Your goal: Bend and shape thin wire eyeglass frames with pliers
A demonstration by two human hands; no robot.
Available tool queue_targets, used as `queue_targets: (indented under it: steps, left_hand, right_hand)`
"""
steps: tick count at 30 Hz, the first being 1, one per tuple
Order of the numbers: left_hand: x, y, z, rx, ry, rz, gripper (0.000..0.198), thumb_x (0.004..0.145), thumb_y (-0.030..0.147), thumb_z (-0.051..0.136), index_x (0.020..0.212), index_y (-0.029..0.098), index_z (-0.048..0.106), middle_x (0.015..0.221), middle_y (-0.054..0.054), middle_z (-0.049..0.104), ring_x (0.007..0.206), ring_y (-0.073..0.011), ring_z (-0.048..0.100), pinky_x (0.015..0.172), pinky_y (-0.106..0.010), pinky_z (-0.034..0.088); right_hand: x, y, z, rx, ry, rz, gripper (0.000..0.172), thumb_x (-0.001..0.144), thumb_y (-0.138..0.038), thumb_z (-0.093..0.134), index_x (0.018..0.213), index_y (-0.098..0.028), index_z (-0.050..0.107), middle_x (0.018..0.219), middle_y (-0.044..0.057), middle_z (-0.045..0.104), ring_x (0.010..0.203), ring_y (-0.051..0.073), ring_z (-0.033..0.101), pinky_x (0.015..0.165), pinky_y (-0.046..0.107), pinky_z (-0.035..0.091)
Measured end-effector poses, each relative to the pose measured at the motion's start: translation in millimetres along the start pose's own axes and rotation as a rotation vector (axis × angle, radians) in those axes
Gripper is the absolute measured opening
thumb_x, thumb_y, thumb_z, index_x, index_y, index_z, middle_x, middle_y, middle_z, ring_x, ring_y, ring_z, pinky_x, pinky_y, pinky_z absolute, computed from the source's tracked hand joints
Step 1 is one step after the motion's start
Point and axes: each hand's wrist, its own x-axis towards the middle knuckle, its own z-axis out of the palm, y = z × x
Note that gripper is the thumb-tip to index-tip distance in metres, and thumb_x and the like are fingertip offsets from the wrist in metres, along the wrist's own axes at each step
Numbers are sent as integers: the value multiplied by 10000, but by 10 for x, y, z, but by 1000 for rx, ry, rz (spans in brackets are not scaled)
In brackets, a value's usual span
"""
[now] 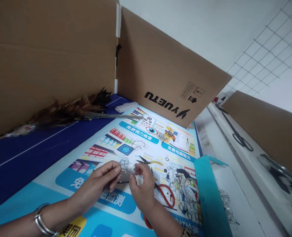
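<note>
My left hand [96, 184] and my right hand [142, 187] meet over a printed poster [106, 148] on the table. Both pinch a small tangle of thin silver wire [126, 167] between thumb and fingertips. A silver bangle [41, 220] sits on my left wrist. Just beyond my right hand lie small pliers with yellow handles [149, 162]. Red-handled scissors [166, 194] lie under and right of my right hand. A coil of wire [190, 189] and several small wire pieces [178, 179] lie to the right.
A feather duster [69, 110] lies along the cardboard wall [49, 59] at the back left. More cardboard [165, 72] stands behind. A teal-edged box [210, 194] with wire pieces sits at right. Black scissors [237, 135] rest on the white ledge.
</note>
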Motion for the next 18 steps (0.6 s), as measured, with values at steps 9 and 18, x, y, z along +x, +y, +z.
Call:
queue_targets:
  steps: [9, 18]
  left_hand:
    - [-18, 37, 18, -67, -29, -19, 250, 920, 383, 484, 757, 194, 493, 605, 42, 451, 503, -97, 347, 482, -225, 279]
    - [-10, 16, 11, -122, -55, -41, 243, 921, 381, 484, 758, 200, 490, 558, 46, 442, 485, -100, 348, 474, -225, 268]
  right_hand:
    - [5, -5, -3, -9, -7, -18, 296, 781, -146, 557, 1073, -190, 566, 839, 36, 578, 754, 163, 551, 739, 314, 487]
    - [10, -32, -10, -11, -6, -30, 291, 769, -147, 579, 1057, -191, 567, 797, 26, 558, 741, 165, 538, 737, 316, 480]
